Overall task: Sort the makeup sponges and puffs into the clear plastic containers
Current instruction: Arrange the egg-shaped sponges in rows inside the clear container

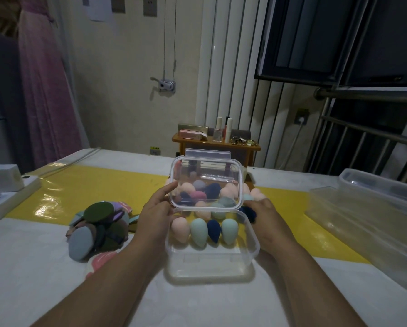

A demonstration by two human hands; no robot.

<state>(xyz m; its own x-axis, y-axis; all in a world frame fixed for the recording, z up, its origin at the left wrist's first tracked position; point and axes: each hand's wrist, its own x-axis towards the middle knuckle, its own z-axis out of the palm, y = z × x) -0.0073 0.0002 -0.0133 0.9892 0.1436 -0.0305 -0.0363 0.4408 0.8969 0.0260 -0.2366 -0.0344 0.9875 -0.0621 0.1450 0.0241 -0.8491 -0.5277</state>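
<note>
Forearms reach in from the bottom edge to a clear plastic box point(211, 264) on the white table point(44, 286). Its lid point(206, 175) stands raised, and the left hand point(155, 214) pinches the lid's left edge. The right hand point(265, 214), at the box's right rim, curls its fingers round a navy sponge point(247, 213). Inside the box, four teardrop sponges point(199, 232) lie in a row: pink, mint, navy, mint. Loose sponges point(256, 193) are heaped just behind the box. Flat puffs point(98, 228) are piled to the left, and long clear containers point(372, 223) sit well to the right.
</note>
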